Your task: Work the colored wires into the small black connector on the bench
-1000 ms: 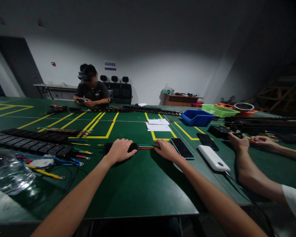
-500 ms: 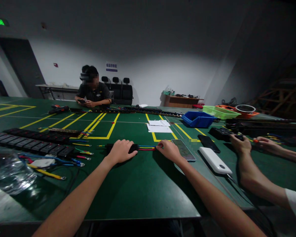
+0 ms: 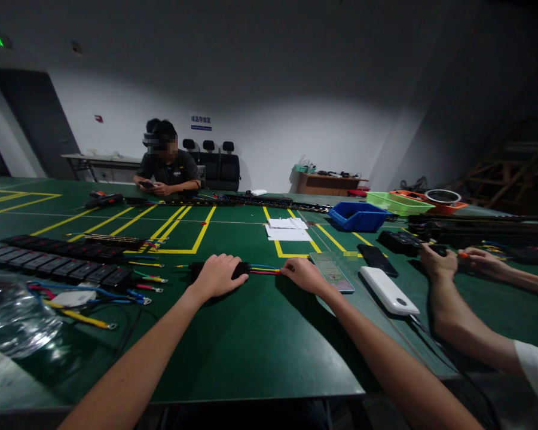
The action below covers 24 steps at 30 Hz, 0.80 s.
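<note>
My left hand [image 3: 218,275] is closed over a black block-shaped part [image 3: 198,270] lying on the green table, its thumb along the right end. Blue, red and yellow wires [image 3: 264,270] run out of that end toward my right hand [image 3: 301,273]. The fingers of my right hand are pinched together on the wire ends; the tips hide what exactly lies between them. A short green-yellow wire [image 3: 182,266] sticks out of the block's left end. Just behind my right hand lies a phone [image 3: 336,276] with its screen lit.
Rows of black modules with lugged cables [image 3: 72,269] lie left, near a clear plastic bottle [image 3: 18,316]. To the right are a white power bank [image 3: 388,291], a black phone [image 3: 377,260] and a co-worker's hands [image 3: 439,263]. A blue bin [image 3: 358,217] and white papers [image 3: 287,229] sit farther back.
The view has shifted very slightly. Both hands keep their places on the block and the wires, and the phone beside my right hand looks brighter.
</note>
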Each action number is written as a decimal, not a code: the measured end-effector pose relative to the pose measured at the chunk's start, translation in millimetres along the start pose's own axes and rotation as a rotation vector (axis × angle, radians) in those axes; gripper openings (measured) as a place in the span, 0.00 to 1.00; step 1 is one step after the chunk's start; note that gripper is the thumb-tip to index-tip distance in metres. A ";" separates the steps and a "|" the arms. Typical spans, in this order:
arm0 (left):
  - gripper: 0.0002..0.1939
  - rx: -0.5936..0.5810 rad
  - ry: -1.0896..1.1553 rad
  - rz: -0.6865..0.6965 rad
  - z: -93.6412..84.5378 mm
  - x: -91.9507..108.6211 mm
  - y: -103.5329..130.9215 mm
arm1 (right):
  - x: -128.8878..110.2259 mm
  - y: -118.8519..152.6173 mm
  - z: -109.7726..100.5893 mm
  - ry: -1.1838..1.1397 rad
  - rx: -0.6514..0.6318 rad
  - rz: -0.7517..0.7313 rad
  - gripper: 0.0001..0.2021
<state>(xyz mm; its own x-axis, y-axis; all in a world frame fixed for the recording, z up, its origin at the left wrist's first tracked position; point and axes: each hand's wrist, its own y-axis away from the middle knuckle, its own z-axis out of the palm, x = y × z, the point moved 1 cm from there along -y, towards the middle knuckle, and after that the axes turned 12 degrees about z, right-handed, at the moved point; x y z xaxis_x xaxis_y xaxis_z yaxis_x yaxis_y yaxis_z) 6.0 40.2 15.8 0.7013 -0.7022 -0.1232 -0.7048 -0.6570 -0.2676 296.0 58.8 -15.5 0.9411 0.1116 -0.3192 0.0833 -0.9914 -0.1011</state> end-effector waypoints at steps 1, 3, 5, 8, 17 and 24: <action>0.27 0.001 -0.002 -0.001 0.0 0.0 0.0 | -0.4 0.7 -0.5 0.011 -0.003 -0.019 0.11; 0.27 0.003 -0.001 -0.004 -0.2 0.0 0.0 | -1.8 2.1 -1.9 0.028 0.008 -0.039 0.11; 0.27 0.002 0.002 -0.008 -0.4 -0.4 0.1 | -3.8 3.4 -4.0 0.027 0.027 -0.028 0.11; 0.26 -0.004 0.012 -0.009 -1.0 -0.7 0.2 | -6.4 5.0 -7.9 -0.006 0.022 0.037 0.11; 0.25 0.005 -0.020 -0.015 -2.5 1.8 0.3 | -13.2 10.7 -12.4 0.036 0.139 0.078 0.11; 0.25 0.005 0.000 -0.010 -1.2 -0.1 1.0 | -13.4 6.6 -5.2 0.067 0.117 0.120 0.14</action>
<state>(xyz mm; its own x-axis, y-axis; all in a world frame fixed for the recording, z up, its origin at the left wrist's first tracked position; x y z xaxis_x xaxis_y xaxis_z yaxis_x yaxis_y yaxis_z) 5.1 39.3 16.6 0.7079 -0.6960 -0.1202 -0.6976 -0.6624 -0.2733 285.7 50.4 -7.0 0.9621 -0.0161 -0.2721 -0.0663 -0.9821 -0.1764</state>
